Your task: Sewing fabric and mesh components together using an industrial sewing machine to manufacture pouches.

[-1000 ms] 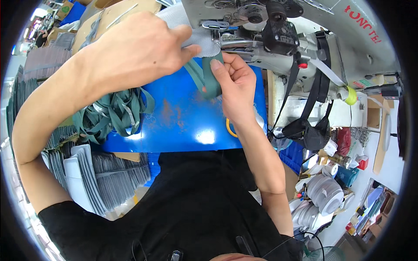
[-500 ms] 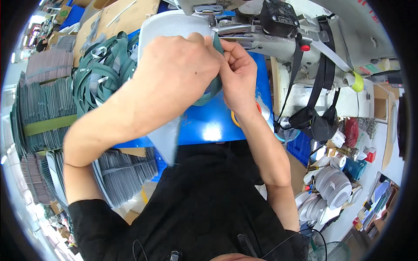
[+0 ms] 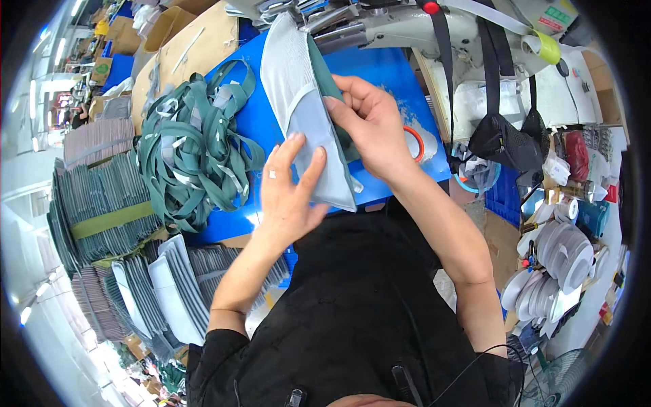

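At the far left, we saw bundled stacks of flat grey panels (image 3: 102, 186). Right of them, on the blue tabletop (image 3: 380, 64), lay a tangled heap of green tape (image 3: 196, 149).

Next came the left hand (image 3: 288, 193), below and to the left of a pale grey mesh-and-fabric panel (image 3: 310, 119). Its fingers were spread well apart, the tips over the panel's left part; they looked to be resting on it rather than gripping, though we could not be sure how firmly they touched.

The panel lay in front of the person, between both hands. Its long axis ran from the upper left, close to the sewing machine (image 3: 407, 30), down to the lower right, where its lower end reached the near side of the tabletop. From the left hand, most of its length lay up and away.

Along its right side ran a green strip (image 3: 325, 76). There the right hand (image 3: 373, 125), thumb and forefinger drawn together, had hold of the edge, partway along. We judged the left hand nearer the lower end. Farther right, an orange-red ring (image 3: 416, 142) lay beside the right wrist.
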Motion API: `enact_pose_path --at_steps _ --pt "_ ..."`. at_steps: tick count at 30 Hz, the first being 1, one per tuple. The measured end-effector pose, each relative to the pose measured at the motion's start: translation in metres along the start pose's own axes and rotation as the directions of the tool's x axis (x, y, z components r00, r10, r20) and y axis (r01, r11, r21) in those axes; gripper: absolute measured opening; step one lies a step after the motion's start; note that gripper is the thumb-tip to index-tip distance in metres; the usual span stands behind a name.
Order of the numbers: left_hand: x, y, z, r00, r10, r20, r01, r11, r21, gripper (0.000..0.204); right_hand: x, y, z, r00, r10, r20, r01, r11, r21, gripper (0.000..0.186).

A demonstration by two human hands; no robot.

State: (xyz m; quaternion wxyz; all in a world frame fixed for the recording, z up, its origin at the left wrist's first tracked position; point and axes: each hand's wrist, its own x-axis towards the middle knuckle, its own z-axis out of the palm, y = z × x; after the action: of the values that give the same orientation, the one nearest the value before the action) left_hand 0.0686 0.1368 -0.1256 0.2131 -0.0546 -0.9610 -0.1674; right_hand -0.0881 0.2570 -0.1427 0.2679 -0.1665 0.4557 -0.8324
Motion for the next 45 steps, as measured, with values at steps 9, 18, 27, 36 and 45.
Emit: enact_pose_path --at_steps 9,18,27,36,45 --pt "0.055 0.023 -0.114 0.851 0.171 0.496 -0.376 0.858 0.35 0.074 -0.075 -0.024 -0.008 0.995 0.103 0.002 -0.103 0.994 -0.037 0.033" --pt "0.109 0.0 -0.134 0.717 0.257 0.648 -0.601 0.698 0.389 0.064 -0.038 -0.022 0.002 0.999 0.049 0.001 -0.049 0.998 0.03 0.037" --pt "0.156 -0.029 -0.132 0.716 0.259 0.648 -0.61 0.684 0.4 0.055 0.014 -0.016 0.001 0.999 0.025 0.033 -0.025 0.999 0.019 0.04" --pt "0.187 -0.057 -0.125 0.728 0.298 0.617 -0.651 0.583 0.487 0.056 0.055 -0.002 0.008 0.998 -0.05 -0.036 0.051 0.998 0.031 0.02" --pt "0.167 -0.034 -0.099 0.83 0.17 0.532 -0.493 0.671 0.554 0.054 0.055 0.002 0.01 0.996 -0.079 -0.039 0.08 0.996 0.037 0.019"
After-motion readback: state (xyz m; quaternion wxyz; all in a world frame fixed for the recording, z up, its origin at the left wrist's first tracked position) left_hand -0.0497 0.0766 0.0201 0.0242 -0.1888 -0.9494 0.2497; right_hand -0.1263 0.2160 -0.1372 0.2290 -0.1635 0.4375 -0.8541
